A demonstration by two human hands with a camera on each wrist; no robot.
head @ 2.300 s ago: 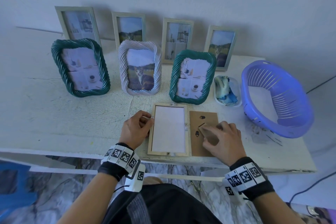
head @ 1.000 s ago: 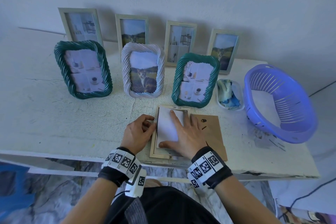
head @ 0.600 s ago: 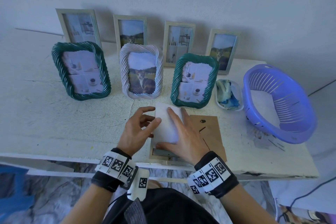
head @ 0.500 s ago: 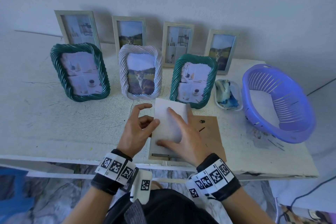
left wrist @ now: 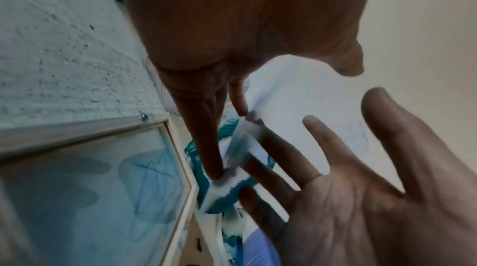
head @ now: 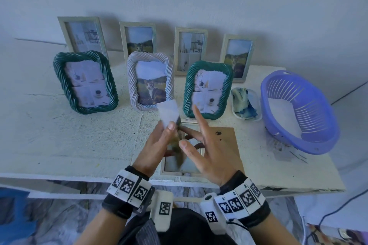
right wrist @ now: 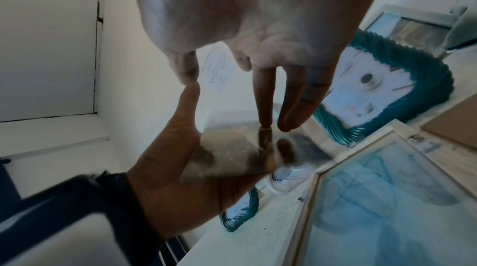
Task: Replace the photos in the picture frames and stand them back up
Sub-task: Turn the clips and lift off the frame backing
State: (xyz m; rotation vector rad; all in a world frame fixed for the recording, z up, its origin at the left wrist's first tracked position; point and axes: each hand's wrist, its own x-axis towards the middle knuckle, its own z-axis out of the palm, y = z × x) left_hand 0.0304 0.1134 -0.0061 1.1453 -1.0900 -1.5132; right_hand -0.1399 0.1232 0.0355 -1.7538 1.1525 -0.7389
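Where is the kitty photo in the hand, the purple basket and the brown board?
photo (head: 168, 111), head view, white back.
purple basket (head: 310, 146), head view, front rim.
brown board (head: 229, 137), head view, bare top.

Purple basket (head: 310, 143) at table's (head: 59, 141) right; small dish (head: 256, 103) beside it.

White table (head: 59, 141) bears frames (head: 85, 82), basket (head: 298, 113), backing board (head: 229, 145).

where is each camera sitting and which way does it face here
head: worn on the head, looks down at the table; shows both forearms, left hand pinching the photo, right hand spread.
left wrist: looks along the left fingers at the photo and right palm.
right wrist: looks along the right fingers at the left hand.
shared: both wrist views show the open frame.
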